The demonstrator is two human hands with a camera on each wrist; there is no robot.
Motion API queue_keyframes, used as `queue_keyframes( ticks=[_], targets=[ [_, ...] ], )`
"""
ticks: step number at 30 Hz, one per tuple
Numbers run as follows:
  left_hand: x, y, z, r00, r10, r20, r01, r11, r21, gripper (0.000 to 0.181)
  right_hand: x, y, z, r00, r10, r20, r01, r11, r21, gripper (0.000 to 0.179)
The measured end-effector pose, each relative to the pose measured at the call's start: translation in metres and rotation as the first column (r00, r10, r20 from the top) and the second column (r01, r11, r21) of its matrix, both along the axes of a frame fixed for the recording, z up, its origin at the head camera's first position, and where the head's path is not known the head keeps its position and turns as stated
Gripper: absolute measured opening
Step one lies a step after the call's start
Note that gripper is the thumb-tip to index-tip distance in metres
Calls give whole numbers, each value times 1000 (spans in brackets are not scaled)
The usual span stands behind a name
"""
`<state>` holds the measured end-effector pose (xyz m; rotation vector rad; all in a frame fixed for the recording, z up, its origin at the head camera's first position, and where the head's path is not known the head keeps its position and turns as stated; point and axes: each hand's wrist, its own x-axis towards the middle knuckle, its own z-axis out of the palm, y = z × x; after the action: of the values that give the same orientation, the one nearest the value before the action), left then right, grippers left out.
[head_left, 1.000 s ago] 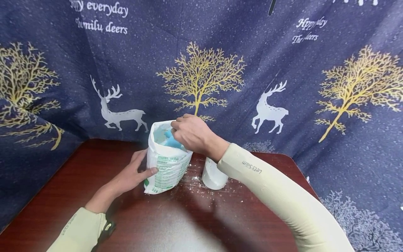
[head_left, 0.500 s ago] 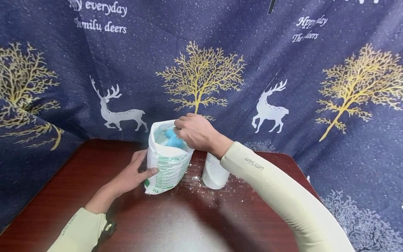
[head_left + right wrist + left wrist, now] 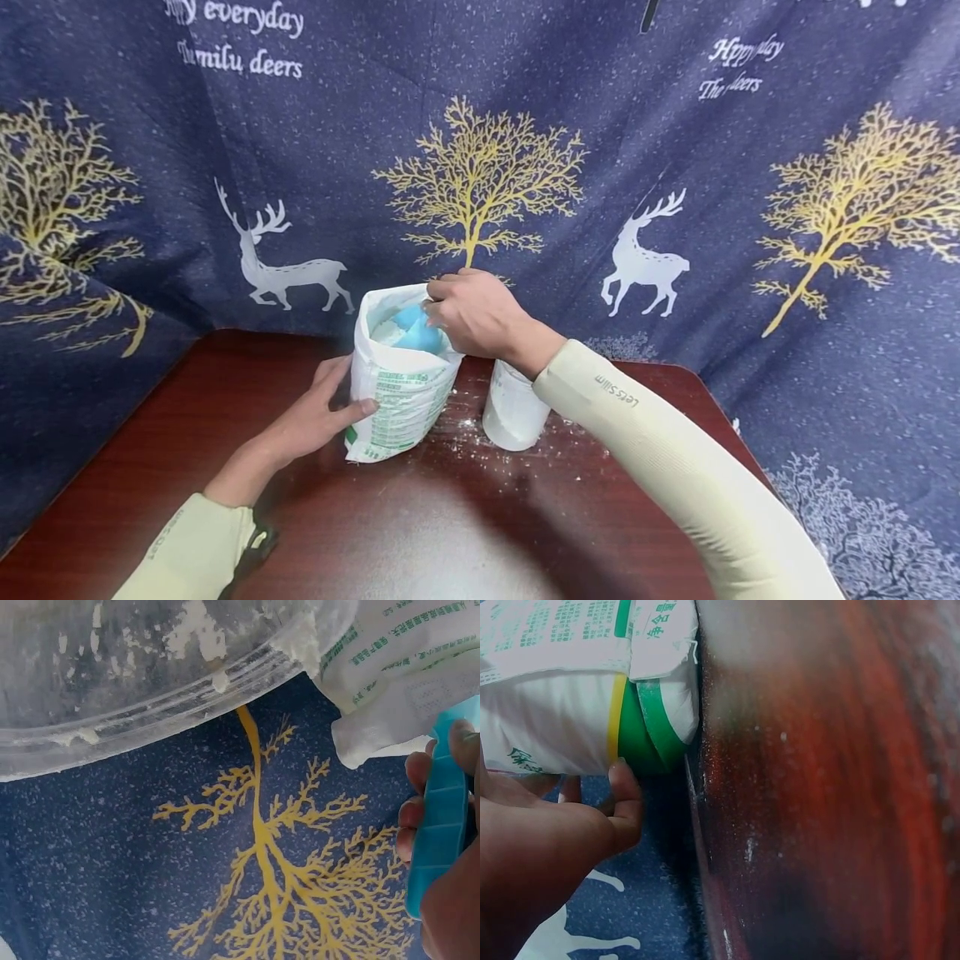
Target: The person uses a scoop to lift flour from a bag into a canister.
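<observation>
A white flour bag (image 3: 397,400) with green print stands upright on the table, its top open and white powder inside. My left hand (image 3: 318,417) holds it from the left, thumb on the front face; in the left wrist view the fingers (image 3: 626,799) bend against its side near the bottom. Over the bag's mouth my right hand (image 3: 480,317) grips a light blue scoop (image 3: 420,337), whose bowl sits inside the bag. The right wrist view shows the ridged scoop handle (image 3: 439,825) wrapped by the fingers. The bag hides part of the left fingers.
Right of the bag stands a clear plastic tub (image 3: 513,412), dusted white, partly behind the right wrist. Spilled powder (image 3: 472,433) lies around it on the brown table (image 3: 360,533). A dark blue printed curtain (image 3: 480,67) hangs behind the table.
My right hand has shifted slightly right with the scoop, whose blue bowl shows more in the bag's mouth. The left hand and the bag have stayed almost still.
</observation>
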<state>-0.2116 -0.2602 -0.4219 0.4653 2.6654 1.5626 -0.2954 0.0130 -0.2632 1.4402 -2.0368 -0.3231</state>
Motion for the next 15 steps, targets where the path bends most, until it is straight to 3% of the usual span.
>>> queue_keyframes(
  ticks=[8, 15],
  targets=[
    [1, 0, 1, 1000, -4, -17, 4, 1000, -3, 92, -3, 13, -2, 997, 56, 48, -50, 992, -116, 9],
    [0, -1, -2, 1000, -3, -7, 3, 1000, -10, 90, -5, 24, -3, 996, 53, 78, -39, 984, -173, 15]
  ],
)
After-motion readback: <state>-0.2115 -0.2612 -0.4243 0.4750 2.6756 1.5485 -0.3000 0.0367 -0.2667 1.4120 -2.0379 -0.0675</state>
